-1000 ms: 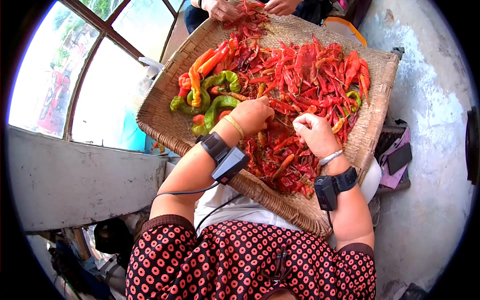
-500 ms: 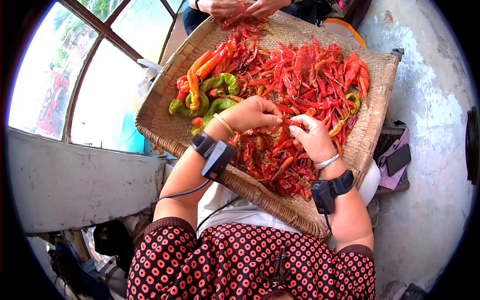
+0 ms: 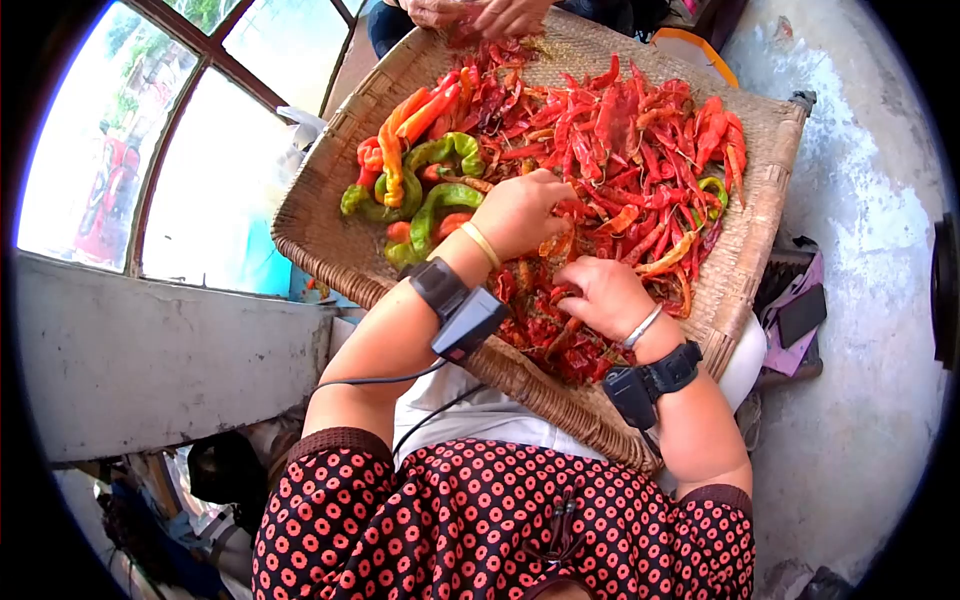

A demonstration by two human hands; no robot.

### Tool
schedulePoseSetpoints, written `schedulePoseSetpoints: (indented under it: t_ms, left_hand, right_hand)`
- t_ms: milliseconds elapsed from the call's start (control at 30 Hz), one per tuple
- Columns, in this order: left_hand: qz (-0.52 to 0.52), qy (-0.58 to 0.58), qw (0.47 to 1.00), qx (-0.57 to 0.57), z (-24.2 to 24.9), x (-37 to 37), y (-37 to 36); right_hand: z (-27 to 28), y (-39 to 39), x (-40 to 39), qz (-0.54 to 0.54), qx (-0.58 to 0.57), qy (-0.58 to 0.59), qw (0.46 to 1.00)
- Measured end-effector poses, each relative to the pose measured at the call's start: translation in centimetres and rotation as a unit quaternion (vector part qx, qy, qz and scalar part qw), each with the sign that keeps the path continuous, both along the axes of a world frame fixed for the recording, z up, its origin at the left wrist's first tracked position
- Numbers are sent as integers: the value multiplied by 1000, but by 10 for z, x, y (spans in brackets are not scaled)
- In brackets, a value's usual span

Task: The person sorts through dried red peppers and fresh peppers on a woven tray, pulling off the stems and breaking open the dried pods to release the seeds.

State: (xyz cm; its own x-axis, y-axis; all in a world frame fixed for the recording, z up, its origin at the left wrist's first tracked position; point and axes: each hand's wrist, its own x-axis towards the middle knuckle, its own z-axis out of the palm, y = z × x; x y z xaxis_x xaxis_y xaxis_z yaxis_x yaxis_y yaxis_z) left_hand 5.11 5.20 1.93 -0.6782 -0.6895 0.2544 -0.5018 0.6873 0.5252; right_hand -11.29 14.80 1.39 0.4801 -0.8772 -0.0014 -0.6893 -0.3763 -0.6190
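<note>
A wide woven basket (image 3: 745,250) lies across my lap with red chili peppers (image 3: 600,130) heaped in it. My left hand (image 3: 525,212) reaches into the middle of the heap, its fingers curled and closed on a red chili pepper at the fingertips. Lower and to the right, my right hand (image 3: 608,300) rests over the nearer pile of broken, dried red chilies (image 3: 575,355). Its fingers are bent together, and what they hold, if anything, is hidden. Curled green peppers (image 3: 440,215) and orange peppers (image 3: 390,165) lie left of my left hand.
Across the basket, another person's hands (image 3: 490,15) work over red chilies at the far edge. A window (image 3: 210,180) and a low wall (image 3: 170,360) stand on the left. To the right, a dark phone-like slab (image 3: 800,315) lies on something pink beside the basket.
My hands were together over the basket, fingertips meeting at a red chili. Now they are apart: the left has moved up into the heap, the right down to the nearer pile.
</note>
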Motion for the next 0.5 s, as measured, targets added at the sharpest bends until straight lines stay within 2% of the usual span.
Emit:
schedulePoseSetpoints:
  t_ms: [133, 267, 333, 500]
  left_hand:
    - [28, -71, 997, 3, -8, 1, 3]
    - [38, -114, 993, 5, -10, 5, -2]
    - [6, -238, 970, 51, -5, 4, -3]
    - [-24, -189, 979, 72, -11, 11, -6]
  right_hand:
    - [2, 10, 3, 30, 2, 92, 995]
    - [3, 10, 1, 54, 14, 125, 991]
    - [0, 12, 0, 66, 29, 166, 984]
    - [-6, 12, -1, 58, 25, 187, 980]
